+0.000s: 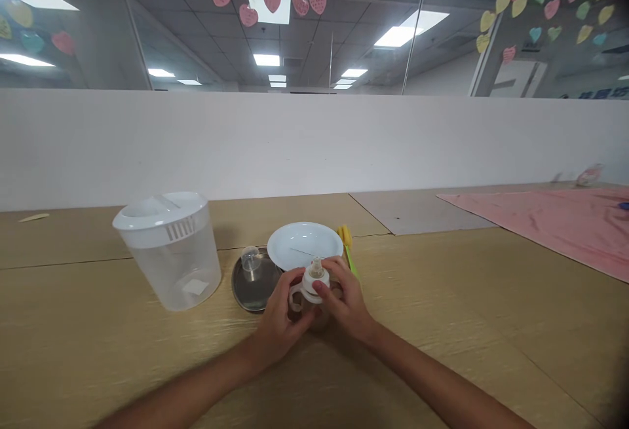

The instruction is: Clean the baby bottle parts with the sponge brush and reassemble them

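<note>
Both my hands are closed around a baby bottle [314, 289] with a white collar, side handles and a clear teat on top. My left hand [285, 314] grips its lower left side by the handle. With fingers on the white collar, my right hand [348, 301] holds the right side. Much of the bottle's body is hidden behind my fingers. Just beyond it sits a white bowl [304, 236] with a thin straight item inside. A round metal tray [250, 295] lies to the left, carrying a small clear cap [250, 258].
A clear plastic bucket with a white lid [167, 245] stands at the left. Behind my right hand lies a yellow-headed brush with a green handle [348, 245]. A pink cloth [555, 219] covers the far right. A white wall [304, 144] borders the table's back.
</note>
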The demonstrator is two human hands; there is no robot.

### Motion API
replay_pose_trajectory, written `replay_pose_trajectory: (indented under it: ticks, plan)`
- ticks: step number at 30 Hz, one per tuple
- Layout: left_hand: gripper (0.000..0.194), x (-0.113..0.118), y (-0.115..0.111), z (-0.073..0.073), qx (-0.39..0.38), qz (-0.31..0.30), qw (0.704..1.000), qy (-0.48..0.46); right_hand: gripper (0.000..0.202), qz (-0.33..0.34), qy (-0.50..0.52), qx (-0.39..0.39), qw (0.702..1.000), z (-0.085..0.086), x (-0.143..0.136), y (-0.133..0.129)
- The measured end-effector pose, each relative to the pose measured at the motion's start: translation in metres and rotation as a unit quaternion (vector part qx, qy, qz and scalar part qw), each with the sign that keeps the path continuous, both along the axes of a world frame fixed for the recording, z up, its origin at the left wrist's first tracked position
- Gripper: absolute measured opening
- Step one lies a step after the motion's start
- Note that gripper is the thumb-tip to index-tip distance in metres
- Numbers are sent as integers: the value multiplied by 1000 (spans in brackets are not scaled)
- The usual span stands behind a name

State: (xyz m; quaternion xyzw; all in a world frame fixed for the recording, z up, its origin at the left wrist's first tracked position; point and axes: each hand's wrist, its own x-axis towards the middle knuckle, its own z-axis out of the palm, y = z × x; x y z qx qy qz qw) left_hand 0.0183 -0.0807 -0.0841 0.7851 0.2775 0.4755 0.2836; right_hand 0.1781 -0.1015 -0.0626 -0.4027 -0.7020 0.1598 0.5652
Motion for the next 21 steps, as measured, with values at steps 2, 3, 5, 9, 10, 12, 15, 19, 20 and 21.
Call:
replay_pose_trajectory:
  ticks: [2,3,5,9,10,12,15,19,20,21]
  plan:
    - [57,0,0,-1,-20,-16,1000,1,26,-1,14,-4,1000,-4,-1,-1]
    - [59,0,1,-2,-27,-20,999,2,28,2,23,-9,1000,-6,-1,-2]
    - [60,0,1,-2,-36,-29,999,5,30,9,37,-17,999,-8,0,-3]
    - [61,-1,2,-2,-27,-21,999,12,28,21,32,-4,999,-8,2,-1]
    - [61,-1,2,-2,-24,-17,999,15,28,24,34,1,999,-7,2,0]
    - [62,-1,2,-1,-18,-9,1000,22,27,30,47,1,998,-4,2,2]
    - [63,-2,2,-1,-10,-4,1000,25,27,44,70,-20,996,0,2,4]
    - [64,-1,2,-3,-9,-8,1000,25,28,60,88,-50,993,5,1,3]
    - [64,-1,2,-3,-13,-11,1000,24,28,62,87,-48,993,5,1,3]
    - [64,-1,2,-3,-19,-13,1000,21,27,62,86,-42,993,5,1,2]
